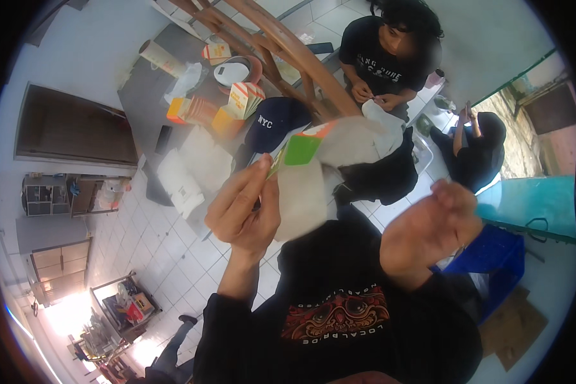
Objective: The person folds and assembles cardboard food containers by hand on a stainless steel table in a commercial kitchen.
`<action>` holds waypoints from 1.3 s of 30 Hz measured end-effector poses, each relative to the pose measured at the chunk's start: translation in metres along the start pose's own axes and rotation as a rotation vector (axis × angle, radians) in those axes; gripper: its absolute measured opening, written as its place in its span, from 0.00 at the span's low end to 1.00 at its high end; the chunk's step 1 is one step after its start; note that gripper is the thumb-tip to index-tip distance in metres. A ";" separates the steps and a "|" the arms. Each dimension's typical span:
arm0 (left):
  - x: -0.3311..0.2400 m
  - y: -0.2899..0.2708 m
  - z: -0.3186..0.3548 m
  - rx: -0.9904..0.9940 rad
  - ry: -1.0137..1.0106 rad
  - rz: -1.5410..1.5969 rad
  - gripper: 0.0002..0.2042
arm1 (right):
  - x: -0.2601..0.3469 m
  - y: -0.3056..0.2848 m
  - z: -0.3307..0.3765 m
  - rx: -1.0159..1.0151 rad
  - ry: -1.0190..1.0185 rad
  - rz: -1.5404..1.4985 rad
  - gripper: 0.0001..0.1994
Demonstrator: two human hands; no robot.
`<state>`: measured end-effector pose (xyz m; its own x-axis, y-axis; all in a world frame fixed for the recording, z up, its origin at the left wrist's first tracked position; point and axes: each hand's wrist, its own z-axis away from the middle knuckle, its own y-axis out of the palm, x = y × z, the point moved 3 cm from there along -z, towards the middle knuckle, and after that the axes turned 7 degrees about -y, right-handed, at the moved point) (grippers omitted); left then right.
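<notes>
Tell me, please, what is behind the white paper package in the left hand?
Behind the white paper package held by the left hand lie a dark cap and black cloth on the grey table. The package covers what lies directly beneath it.

White tiled floor (173, 256) fills the lower left of the frame; strong light enters at the bottom left. A grey table (141, 96) occupies the upper left, a wooden chair frame (288, 51) the upper centre. A teal wall (531, 198) stands at the right.
</notes>
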<state>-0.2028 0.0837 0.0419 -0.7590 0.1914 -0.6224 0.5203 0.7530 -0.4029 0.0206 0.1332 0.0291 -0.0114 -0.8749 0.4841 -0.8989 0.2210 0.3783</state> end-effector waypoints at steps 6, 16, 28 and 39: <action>-0.013 0.006 0.001 0.081 0.266 0.073 0.16 | -0.004 0.044 0.002 0.384 1.244 -0.538 0.15; -0.018 0.010 0.012 0.208 0.050 0.533 0.12 | 0.000 0.053 0.004 0.556 0.640 -0.139 0.09; -0.014 0.039 0.017 0.152 0.133 0.537 0.14 | -0.003 0.048 0.020 0.325 0.896 -0.404 0.14; -0.005 0.035 0.007 0.306 -0.174 0.787 0.11 | -0.009 0.048 0.020 0.470 0.460 -0.160 0.09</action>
<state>-0.1778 0.1048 0.0259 -0.0759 0.4681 -0.8804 0.9713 0.2342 0.0407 -0.0311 0.1429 0.0276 0.2318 -0.5861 0.7764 -0.9701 -0.1984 0.1399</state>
